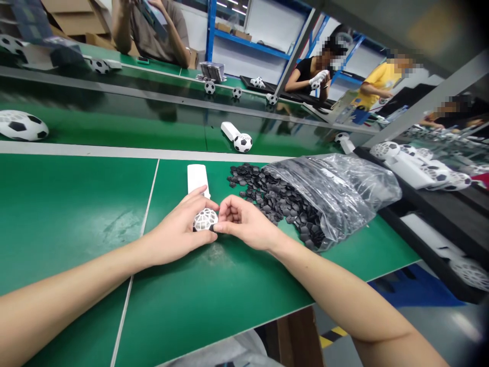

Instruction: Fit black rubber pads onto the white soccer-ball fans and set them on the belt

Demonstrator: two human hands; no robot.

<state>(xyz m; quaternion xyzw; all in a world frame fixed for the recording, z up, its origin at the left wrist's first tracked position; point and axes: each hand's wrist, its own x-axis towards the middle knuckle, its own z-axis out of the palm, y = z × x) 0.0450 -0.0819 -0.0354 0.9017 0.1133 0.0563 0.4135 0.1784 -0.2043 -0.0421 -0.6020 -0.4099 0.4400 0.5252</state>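
My left hand (183, 227) is wrapped round a white lattice ball (205, 219), thumb below it and fingers above. The ball's openings show white ribs, with a black piece at its lower edge. At the ball's right side my right hand (244, 223) pinches a small black piece (214, 228) between thumb and finger, against the ball. A white rectangular part (197, 178) lies just beyond the ball and joins or touches it; my fingers hide where they meet. To the right, many black pieces (282, 204) spill from a clear plastic bag (336, 188).
Past a pale rail (114, 152), a green belt (160, 132) carries a finished-looking black-and-white ball (243, 142) and a larger one (23, 126). Black trays (451, 204) of white parts stand right. Several people work across the line.
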